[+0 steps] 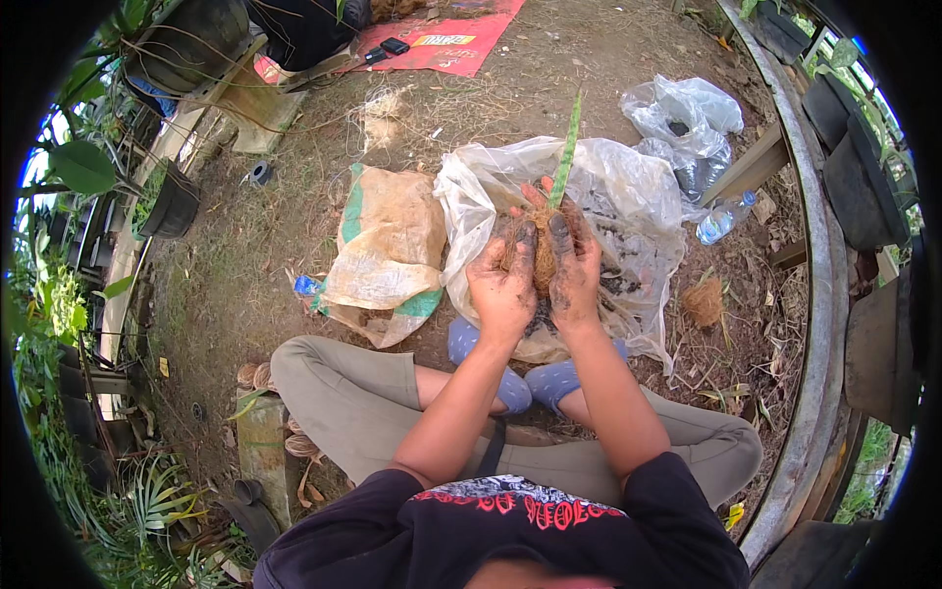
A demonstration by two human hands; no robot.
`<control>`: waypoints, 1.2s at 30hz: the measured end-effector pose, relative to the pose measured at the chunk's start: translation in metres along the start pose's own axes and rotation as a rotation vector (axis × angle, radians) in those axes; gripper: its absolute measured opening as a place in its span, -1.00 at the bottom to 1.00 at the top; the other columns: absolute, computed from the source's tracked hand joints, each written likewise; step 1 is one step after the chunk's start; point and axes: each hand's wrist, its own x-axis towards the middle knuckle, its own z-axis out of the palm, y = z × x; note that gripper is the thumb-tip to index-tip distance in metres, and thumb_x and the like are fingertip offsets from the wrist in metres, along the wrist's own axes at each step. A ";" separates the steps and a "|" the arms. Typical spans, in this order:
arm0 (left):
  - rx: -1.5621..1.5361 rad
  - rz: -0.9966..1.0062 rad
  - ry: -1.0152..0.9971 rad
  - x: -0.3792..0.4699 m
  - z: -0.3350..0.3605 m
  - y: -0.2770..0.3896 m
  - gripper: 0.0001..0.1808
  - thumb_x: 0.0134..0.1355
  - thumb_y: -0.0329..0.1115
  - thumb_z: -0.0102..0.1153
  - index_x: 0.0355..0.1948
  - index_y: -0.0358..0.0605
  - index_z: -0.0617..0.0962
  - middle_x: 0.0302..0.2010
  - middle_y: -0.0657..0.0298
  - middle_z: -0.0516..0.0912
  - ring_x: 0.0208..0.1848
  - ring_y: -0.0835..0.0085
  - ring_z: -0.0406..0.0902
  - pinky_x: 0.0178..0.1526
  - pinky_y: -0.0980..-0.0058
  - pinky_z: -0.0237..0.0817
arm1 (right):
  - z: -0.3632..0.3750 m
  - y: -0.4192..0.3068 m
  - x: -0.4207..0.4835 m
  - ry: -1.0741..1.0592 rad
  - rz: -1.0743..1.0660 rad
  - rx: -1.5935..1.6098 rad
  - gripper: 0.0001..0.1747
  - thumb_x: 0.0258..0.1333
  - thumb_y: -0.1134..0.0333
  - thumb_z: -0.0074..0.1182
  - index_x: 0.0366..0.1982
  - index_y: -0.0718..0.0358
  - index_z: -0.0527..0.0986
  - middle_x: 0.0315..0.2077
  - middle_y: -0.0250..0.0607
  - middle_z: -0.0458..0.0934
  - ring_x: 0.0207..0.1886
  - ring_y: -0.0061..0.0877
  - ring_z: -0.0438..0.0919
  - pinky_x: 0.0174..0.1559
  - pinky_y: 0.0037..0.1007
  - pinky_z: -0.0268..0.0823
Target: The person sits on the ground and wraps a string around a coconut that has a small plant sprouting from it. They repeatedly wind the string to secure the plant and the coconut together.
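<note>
Both my hands, smeared with dark soil, are cupped around a ball of brown coconut fibre (544, 258). My left hand (508, 272) presses it from the left and my right hand (578, 265) from the right, the thumbs lying side by side on the near face. From the top of the ball a single long green mottled leaf (565, 158), like a snake plant's, stands up. Below them a clear plastic sheet (640, 191) lies spread on the ground, with dark soil crumbs on it. The fingers behind the ball are partly hidden.
A woven sack (390, 243) lies left of the sheet. Rightward are a fibre clump (703, 302), a plastic bottle (725, 219) and a clear plastic bag (692, 110). A tape roll (260, 173) lies at left. A person in dark clothing (305, 33) is beside a red banner (471, 37). Potted plants line both sides.
</note>
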 end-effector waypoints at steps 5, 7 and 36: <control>-0.246 -0.199 0.074 0.004 0.005 -0.004 -0.75 0.47 -0.40 0.09 -0.01 -0.40 0.63 -0.11 0.24 0.71 -0.14 0.61 0.57 -0.05 0.56 0.43 | -0.012 0.013 -0.004 0.063 0.072 0.079 -0.31 0.46 0.03 0.00 0.39 0.37 0.26 0.26 -0.02 0.47 0.22 -0.33 0.53 0.27 -0.30 0.37; -0.420 -0.338 0.110 0.009 0.001 -0.007 -0.74 0.49 -0.34 0.09 -0.03 -0.37 0.64 -0.13 0.25 0.71 -0.17 0.61 0.58 -0.08 0.56 0.44 | -0.017 0.024 -0.005 0.051 0.081 -0.006 -0.30 0.47 -0.01 -0.03 0.37 0.38 0.28 0.26 -0.05 0.46 0.23 -0.38 0.51 0.28 -0.31 0.34; -0.554 -0.517 -0.025 0.022 -0.025 0.003 -0.38 0.50 0.04 0.00 0.32 -0.27 0.40 0.23 0.09 0.54 0.21 0.29 0.53 0.29 0.33 0.37 | 0.019 0.027 -0.019 0.060 -0.440 -0.814 -0.27 0.54 0.00 -0.36 0.47 0.41 0.10 0.42 0.24 0.20 0.47 0.01 0.24 0.46 -0.09 0.03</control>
